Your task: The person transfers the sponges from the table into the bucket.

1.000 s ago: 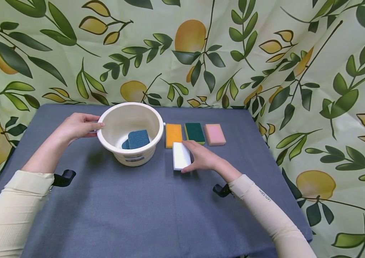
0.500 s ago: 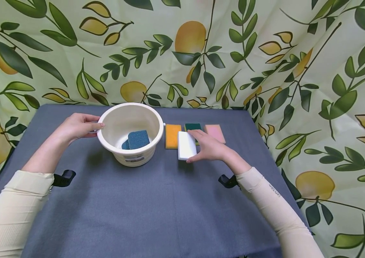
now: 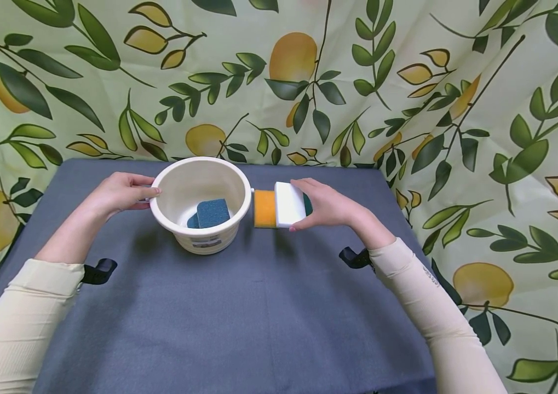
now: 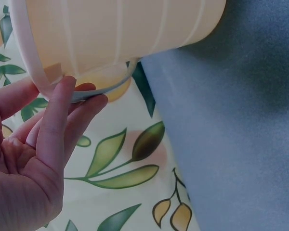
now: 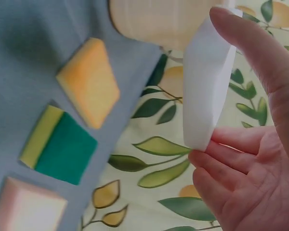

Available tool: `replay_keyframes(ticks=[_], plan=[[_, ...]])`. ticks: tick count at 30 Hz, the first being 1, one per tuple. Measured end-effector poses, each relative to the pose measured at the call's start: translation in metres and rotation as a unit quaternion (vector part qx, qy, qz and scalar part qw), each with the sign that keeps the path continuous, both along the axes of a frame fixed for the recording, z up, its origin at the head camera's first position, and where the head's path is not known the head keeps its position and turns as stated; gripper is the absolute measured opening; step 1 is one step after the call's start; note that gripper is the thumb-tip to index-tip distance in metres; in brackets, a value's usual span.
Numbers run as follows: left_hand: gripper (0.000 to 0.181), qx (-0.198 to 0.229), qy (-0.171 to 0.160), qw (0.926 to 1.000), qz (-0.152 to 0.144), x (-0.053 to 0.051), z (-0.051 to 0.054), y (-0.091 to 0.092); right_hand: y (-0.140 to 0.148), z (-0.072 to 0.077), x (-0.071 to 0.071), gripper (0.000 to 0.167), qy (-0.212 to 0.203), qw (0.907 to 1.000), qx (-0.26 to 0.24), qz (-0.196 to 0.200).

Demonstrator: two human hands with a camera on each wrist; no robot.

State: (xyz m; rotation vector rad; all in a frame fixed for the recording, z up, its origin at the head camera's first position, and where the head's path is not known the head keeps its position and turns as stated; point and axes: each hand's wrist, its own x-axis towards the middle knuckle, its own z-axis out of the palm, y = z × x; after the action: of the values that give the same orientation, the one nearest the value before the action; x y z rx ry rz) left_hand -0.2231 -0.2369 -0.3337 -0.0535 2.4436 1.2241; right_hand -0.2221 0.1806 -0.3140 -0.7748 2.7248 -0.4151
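A cream plastic bucket (image 3: 205,232) stands on the table, tilted slightly, with two blue sponges (image 3: 213,213) inside. My left hand (image 3: 120,194) pinches its rim at the left side; in the left wrist view the fingers (image 4: 55,125) are also at the thin grey handle (image 4: 103,90). My right hand (image 3: 325,203) grips a white sponge (image 3: 289,204) by its ends, thumb on one and fingertips on the other. In the right wrist view this white sponge (image 5: 207,82) is held up off the table. Under and behind it are an orange sponge (image 3: 264,209) and a green sponge (image 3: 308,204), mostly covered.
In the right wrist view, a pink sponge (image 5: 31,207) lies beyond the green-and-yellow sponge (image 5: 65,147) in a row; the right hand hides it from the head view. A blue-grey cloth (image 3: 219,317) covers the table. Leaf-and-fruit patterned fabric (image 3: 239,71) hangs behind and at the sides.
My right hand has lifted the white sponge and carried it away from me and slightly right, over the sponge row. The left hand and the bucket have stayed put.
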Motion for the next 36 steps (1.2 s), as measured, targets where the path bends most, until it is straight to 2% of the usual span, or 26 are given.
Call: replay_keyframes(ticks=[10,19,27,36], plan=[[0.061,0.001,0.000,1.0000,-0.001,0.000,0.001,0.000,-0.013,0.024,-0.010,0.105,0.017,0.9989,-0.003,0.044],[0.061,-0.002,0.002,1.0000,-0.001,-0.001,0.002,0.001,-0.037,0.036,-0.021,0.103,0.028,0.9967,0.015,0.074],[0.058,0.000,0.015,0.9999,-0.005,-0.002,0.004,0.004,-0.058,0.043,-0.027,0.104,0.027,0.9951,0.013,0.094],[0.058,-0.004,0.007,0.9999,0.006,0.000,0.005,0.004,-0.089,0.043,-0.033,0.103,0.020,0.9913,0.000,0.130]])
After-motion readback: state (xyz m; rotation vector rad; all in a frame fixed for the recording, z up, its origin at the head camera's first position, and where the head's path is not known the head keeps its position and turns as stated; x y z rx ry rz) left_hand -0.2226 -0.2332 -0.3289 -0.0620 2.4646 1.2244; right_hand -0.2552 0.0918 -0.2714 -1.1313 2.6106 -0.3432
